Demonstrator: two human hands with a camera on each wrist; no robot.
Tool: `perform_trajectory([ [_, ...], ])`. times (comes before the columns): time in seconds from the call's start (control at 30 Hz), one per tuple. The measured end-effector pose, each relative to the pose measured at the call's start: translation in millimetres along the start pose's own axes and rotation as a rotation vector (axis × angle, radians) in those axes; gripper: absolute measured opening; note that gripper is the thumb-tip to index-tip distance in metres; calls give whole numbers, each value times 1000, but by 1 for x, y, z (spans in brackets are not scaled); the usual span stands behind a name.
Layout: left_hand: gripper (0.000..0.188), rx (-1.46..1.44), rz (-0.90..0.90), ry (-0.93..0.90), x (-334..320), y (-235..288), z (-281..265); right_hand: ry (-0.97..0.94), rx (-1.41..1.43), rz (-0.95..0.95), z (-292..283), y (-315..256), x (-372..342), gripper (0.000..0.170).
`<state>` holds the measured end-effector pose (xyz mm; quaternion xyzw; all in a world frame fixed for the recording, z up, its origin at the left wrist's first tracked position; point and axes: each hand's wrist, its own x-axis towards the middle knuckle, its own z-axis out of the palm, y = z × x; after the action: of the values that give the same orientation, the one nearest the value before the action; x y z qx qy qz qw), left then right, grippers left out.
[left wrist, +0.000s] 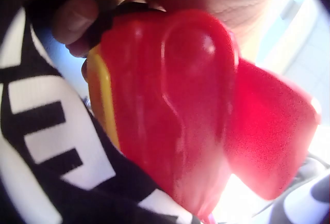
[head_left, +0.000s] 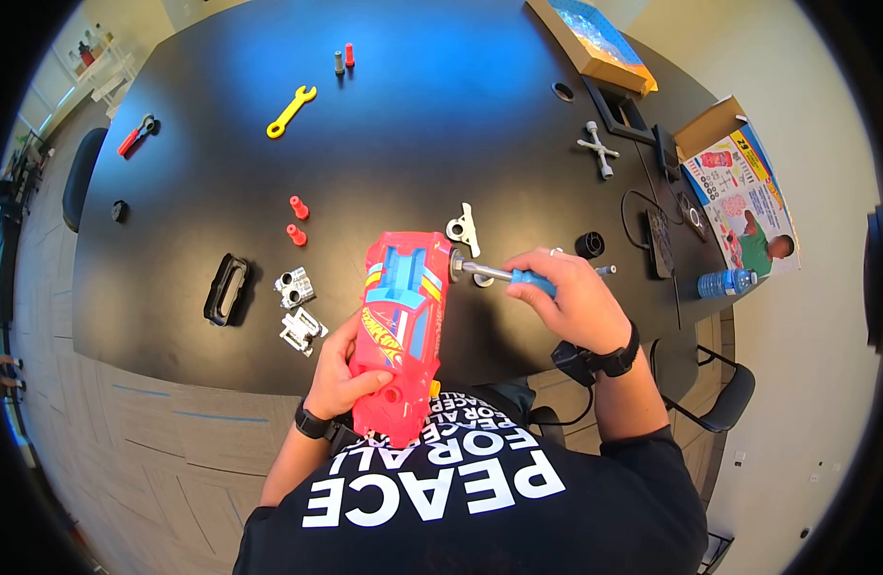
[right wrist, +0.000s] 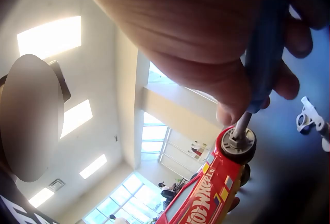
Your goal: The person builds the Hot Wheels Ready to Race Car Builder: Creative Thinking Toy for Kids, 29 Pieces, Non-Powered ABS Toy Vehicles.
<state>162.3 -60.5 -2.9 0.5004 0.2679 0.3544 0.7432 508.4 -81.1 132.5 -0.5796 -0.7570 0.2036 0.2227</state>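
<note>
My left hand [head_left: 338, 381] grips a red toy car [head_left: 424, 340] by its near end, thumb over the top, holding it up in front of the shirt. Blue and yellow markings run along the car's roof. In my right hand [head_left: 583, 305] is a screwdriver [head_left: 487, 272] with a blue handle, held from the side. Its grey shaft meets the hub of a wheel [right wrist: 238, 144] at the car's far right corner, as the right wrist view shows. The left wrist view shows the car's red body [left wrist: 175, 100] close up, with fingers behind it.
Silver plastic parts [head_left: 295, 287] and a black oblong frame [head_left: 228, 289] lie left of the car. Beyond are red pegs [head_left: 299, 207], a yellow wrench [head_left: 290, 112] and a white bracket [head_left: 464, 230]. Rightward are a black wheel [head_left: 589, 245], a cross wrench [head_left: 598, 150], a water bottle [head_left: 726, 283] and boxes.
</note>
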Motion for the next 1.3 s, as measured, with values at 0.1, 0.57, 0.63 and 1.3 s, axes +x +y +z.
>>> perform_trajectory([
  [0.1,91,-46,20,72,-3,-4,2,73,76,140,-6,13,-11,26],
  [0.57,77,-213,-17,207,-16,-29,-17,402,-207,362,32,82,-63,63],
  [0.63,78,-204,-11,198,-19,-27,-17,359,-229,391,39,90,-57,66],
  [1.3,80,-352,-4,230,-26,-44,-24,463,-162,227,11,91,0,44],
])
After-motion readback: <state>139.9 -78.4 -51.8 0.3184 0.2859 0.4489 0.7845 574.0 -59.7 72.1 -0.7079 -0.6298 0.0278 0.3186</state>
